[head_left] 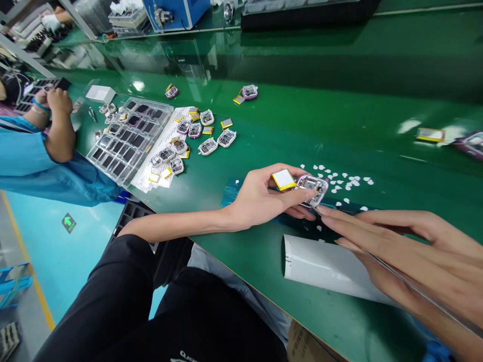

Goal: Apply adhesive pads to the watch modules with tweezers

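Observation:
My left hand (260, 201) grips a small open watch-like device (311, 185) by its edges, thumb on its face. Its circuit side faces up. Beside the casing, over my fingers, lies a yellow-edged battery (284, 179). My right hand (411, 246) is closed around thin metal tweezers (407, 281); their tip is at the near edge of the device, partly hidden by my fingertips. Small white round stickers (354, 182) lie scattered just beyond my hands. Below them rests a curled white sheet (324, 264).
A clear compartment tray (113, 173) of dark screens stands left on a printed paper (141, 182). Several open devices (207, 146) with batteries lie beside it. Another device (473, 146) is far right. A co-worker's hands (59, 103) are at left. A black tray (309, 19) stands behind.

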Demonstrator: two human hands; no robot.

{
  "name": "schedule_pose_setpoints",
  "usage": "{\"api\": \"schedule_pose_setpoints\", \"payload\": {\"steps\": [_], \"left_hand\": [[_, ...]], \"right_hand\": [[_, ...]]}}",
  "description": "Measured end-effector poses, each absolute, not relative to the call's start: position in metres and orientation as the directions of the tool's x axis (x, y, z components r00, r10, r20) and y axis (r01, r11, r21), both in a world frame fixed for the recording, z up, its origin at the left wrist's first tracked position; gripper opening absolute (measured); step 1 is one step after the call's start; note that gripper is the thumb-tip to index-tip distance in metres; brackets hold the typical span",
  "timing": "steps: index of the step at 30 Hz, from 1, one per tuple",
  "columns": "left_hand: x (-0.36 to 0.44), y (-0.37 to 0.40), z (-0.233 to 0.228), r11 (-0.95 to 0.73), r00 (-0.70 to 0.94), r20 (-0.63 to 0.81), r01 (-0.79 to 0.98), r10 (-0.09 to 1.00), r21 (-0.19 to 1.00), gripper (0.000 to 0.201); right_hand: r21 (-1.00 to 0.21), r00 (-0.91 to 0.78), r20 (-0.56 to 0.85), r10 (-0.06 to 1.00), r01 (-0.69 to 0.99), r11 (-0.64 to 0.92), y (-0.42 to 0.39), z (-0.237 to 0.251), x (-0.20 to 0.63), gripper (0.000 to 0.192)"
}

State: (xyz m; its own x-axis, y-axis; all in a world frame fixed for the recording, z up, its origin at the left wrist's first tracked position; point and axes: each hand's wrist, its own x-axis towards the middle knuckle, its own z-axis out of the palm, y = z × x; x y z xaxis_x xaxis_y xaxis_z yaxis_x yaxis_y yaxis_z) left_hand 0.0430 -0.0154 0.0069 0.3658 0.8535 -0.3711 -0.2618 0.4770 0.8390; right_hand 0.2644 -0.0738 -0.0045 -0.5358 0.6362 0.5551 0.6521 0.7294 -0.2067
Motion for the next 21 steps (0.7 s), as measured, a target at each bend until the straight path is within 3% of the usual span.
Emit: {"api": "schedule_pose_setpoints", "payload": {"steps": [4,8,11,16,21], "left_hand": [[0.043,-0.015,0.004,0.483,0.361,-0.383,-0.245,0.85,0.841,0.055],[0.041,-0.009,0.001,0.471,0.376,-0.359,-0.271,0.855,0.839,0.053],[0.038,0.002,-0.004,0.434,0.371,-0.334,-0.232,0.867,0.87,0.045],[0.03,0.032,-0.015,0.251,0.255,-0.261,0.07,0.931,0.965,0.041],[0.017,0.047,-0.012,0.046,0.189,-0.112,0.324,0.976,0.945,0.043]], "right_hand": [[-0.224,-0.551,0.532,0.643,0.64,0.735,-0.073,0.005,0.264,0.049],[-0.229,-0.478,0.502,0.721,0.73,0.644,-0.08,0.013,0.267,0.065],[-0.218,-0.45,0.475,0.756,0.773,0.596,-0.088,0.006,0.273,0.052],[-0.198,-0.421,0.516,0.746,0.789,0.582,-0.095,-0.019,0.284,0.042],[-0.147,-0.453,0.553,0.699,0.773,0.618,-0.086,-0.018,0.274,0.041]]}}
